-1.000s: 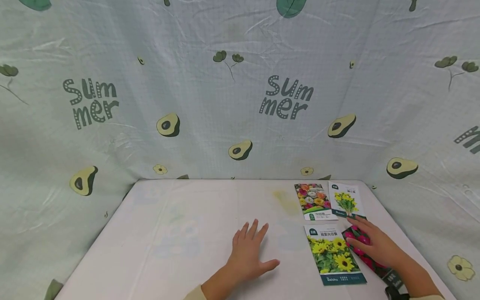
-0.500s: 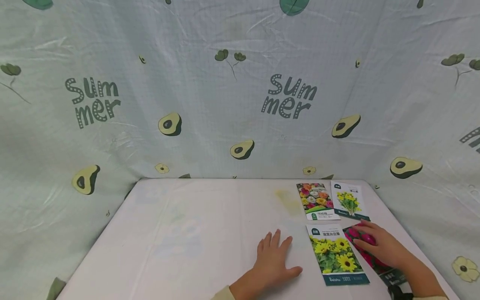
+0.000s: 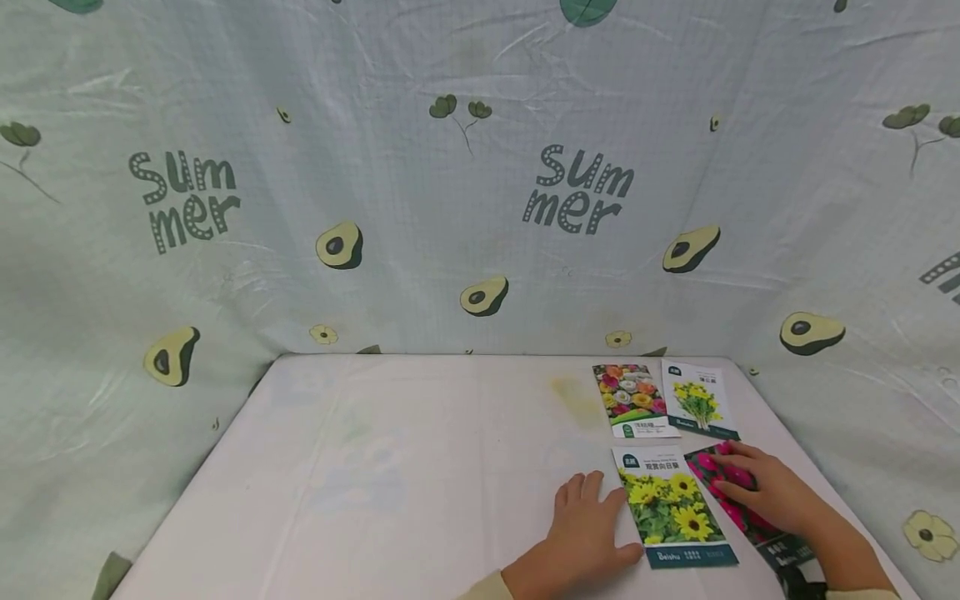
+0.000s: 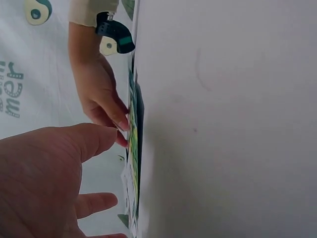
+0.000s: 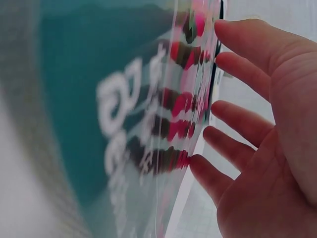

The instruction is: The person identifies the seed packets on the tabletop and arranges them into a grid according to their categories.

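Four flower-picture seed packets would be several; the nearest is a sunflower seed packet (image 3: 675,508), lying flat on the white table with yellow blooms on its front. My left hand (image 3: 585,527) is beside its left edge, fingers spread and thumb tip close to the lower left corner. A pink-flower seed packet (image 3: 738,492) lies slanted to the right, partly covered by my right hand (image 3: 776,493). In the right wrist view, the fingertips (image 5: 200,161) of that hand rest on the packet's face, its dark green end close to the camera.
Behind these lie a seed packet with mixed-colour blooms (image 3: 628,400) and a white seed packet with yellow flowers (image 3: 697,400), their edges meeting. A pale curtain (image 3: 390,183) printed with avocados hangs behind the white table (image 3: 360,475).
My left hand has moved right across the table to the sunflower seed packet. My right hand has drawn slightly back, off the edge of the white packet, and stays over the pink-flower one.
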